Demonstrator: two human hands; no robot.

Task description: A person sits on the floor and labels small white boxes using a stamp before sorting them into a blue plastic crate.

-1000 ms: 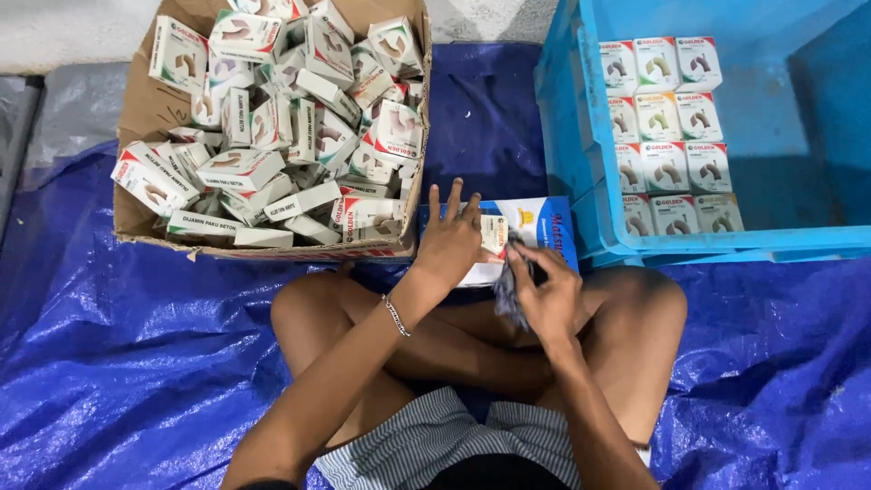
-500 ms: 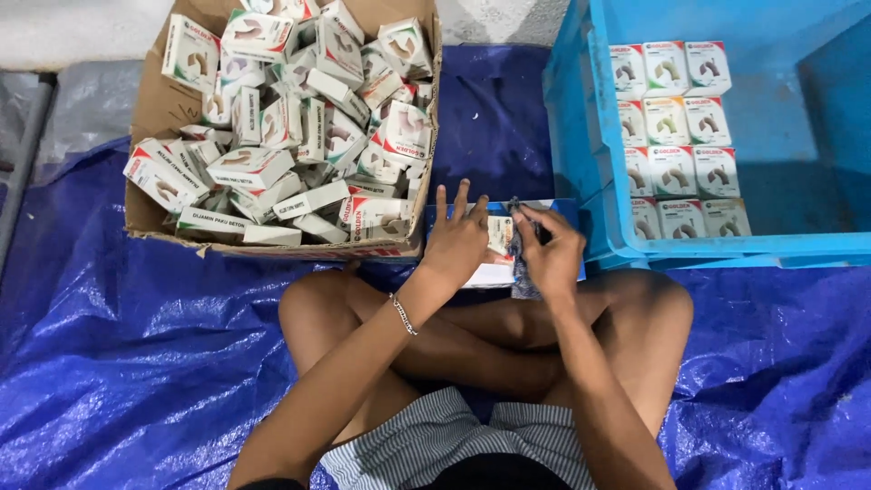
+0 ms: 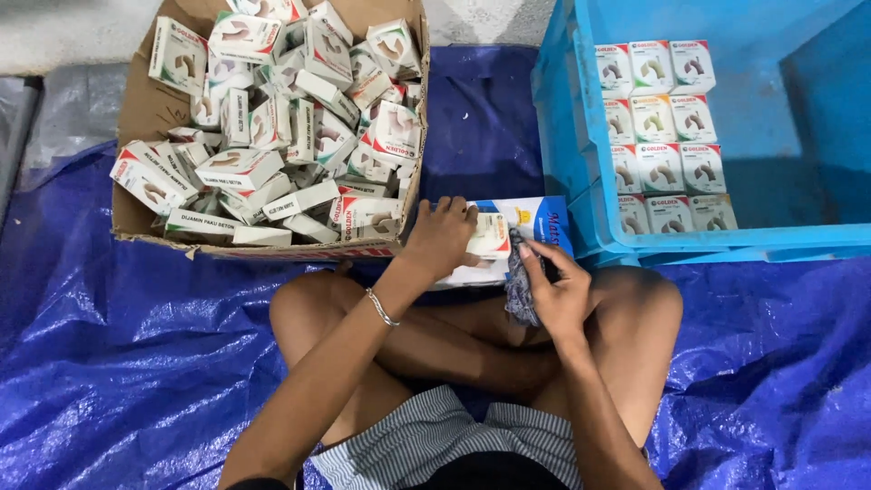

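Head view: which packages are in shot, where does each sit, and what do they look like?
Loose boxes: small, white with red, heaped in cardboard carton, upper left.
Packed boxes: same kind, in rows, in blue crate, right.
Flat pack: blue and white, under left hand, touching right hand.

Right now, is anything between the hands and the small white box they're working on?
No. The left hand lies flat on the small white cardboard box, which rests on a blue-and-white flat pack. The right hand presses a dark patterned cloth against the box's right edge.
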